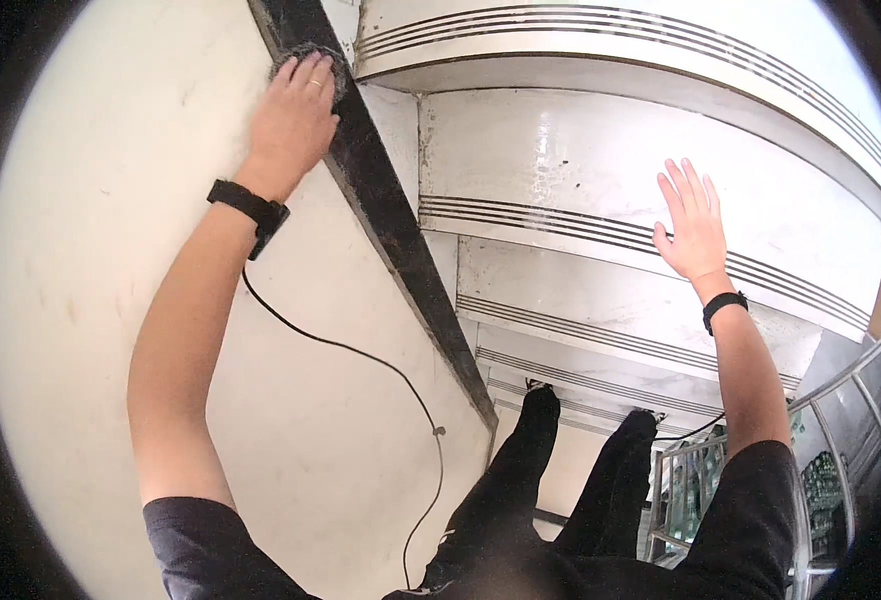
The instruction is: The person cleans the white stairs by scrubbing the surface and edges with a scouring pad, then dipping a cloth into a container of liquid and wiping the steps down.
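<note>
My left hand (294,112) lies over a dark grey cloth (341,73) and presses it against the black skirting strip (369,157) along the wall. The cloth is bunched under my fingers and partly hidden by them. My right hand (692,225) is held out with fingers apart and nothing in it. Below it is a white marble-look stair tread (500,150) with dark grooved lines near its edge. Whether the right hand touches the tread, I cannot tell. Two small dark specks and a wet-looking shiny patch show on that tread.
A pale wall (320,435) rises at the left. A black cable (350,347) runs from my left wristband down across the view. A metal railing (823,397) curves along the right, with green bottles (823,487) beyond it. My feet (538,386) stand on lower steps.
</note>
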Demonstrator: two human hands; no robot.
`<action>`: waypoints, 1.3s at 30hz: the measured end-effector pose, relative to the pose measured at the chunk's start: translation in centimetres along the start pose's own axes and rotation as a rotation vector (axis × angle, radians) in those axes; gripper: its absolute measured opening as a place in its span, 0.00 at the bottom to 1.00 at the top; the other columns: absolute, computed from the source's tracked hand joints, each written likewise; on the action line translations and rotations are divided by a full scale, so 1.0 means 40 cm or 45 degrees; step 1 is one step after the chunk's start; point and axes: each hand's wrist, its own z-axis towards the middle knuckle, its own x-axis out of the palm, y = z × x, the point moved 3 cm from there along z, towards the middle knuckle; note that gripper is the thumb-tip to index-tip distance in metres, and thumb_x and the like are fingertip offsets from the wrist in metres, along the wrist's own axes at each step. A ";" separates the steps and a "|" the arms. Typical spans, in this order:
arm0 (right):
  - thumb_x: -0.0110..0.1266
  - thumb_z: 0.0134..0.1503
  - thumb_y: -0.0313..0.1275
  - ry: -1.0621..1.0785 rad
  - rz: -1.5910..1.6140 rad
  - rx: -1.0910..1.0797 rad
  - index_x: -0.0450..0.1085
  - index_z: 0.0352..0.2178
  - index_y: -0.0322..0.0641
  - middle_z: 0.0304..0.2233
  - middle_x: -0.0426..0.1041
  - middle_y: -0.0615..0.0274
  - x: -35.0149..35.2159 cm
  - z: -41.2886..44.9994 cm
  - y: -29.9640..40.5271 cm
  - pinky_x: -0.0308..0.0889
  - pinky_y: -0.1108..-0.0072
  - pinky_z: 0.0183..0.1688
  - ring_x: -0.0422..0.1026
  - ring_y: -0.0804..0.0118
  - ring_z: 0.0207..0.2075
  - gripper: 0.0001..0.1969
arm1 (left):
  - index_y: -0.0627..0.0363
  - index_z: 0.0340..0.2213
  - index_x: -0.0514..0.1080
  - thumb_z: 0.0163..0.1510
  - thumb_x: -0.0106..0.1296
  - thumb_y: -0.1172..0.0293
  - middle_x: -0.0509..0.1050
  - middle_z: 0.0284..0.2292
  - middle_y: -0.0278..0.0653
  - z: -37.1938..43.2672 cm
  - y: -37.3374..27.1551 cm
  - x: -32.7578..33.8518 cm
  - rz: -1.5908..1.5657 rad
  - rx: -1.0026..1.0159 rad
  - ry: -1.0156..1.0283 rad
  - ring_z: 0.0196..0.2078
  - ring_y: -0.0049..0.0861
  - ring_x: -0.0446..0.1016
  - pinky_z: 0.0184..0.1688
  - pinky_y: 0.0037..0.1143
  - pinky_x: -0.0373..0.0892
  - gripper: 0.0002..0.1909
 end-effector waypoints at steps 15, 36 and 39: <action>0.60 0.50 0.34 0.002 0.043 -0.008 0.65 0.62 0.42 0.69 0.58 0.59 0.000 -0.004 0.010 0.48 0.56 0.73 0.50 0.54 0.73 0.35 | 0.65 0.62 0.66 0.66 0.46 0.56 0.62 0.67 0.44 -0.118 -0.276 0.128 -0.076 0.166 0.186 0.71 0.36 0.56 0.75 0.36 0.47 0.31; 0.59 0.51 0.34 -0.006 -0.018 -0.016 0.64 0.62 0.42 0.69 0.58 0.59 0.008 -0.002 -0.003 0.48 0.53 0.73 0.50 0.53 0.73 0.35 | 0.66 0.66 0.60 0.68 0.38 0.65 0.56 0.71 0.45 0.058 -0.380 0.216 -0.018 0.021 0.267 0.74 0.36 0.50 0.76 0.35 0.43 0.29; 0.59 0.51 0.34 -0.004 -0.019 0.003 0.64 0.62 0.42 0.69 0.58 0.58 0.009 -0.002 0.000 0.48 0.52 0.72 0.51 0.52 0.73 0.35 | 0.68 0.66 0.58 0.69 0.37 0.65 0.55 0.70 0.50 0.077 -0.455 0.253 -0.635 -0.021 0.387 0.75 0.40 0.48 0.76 0.38 0.44 0.29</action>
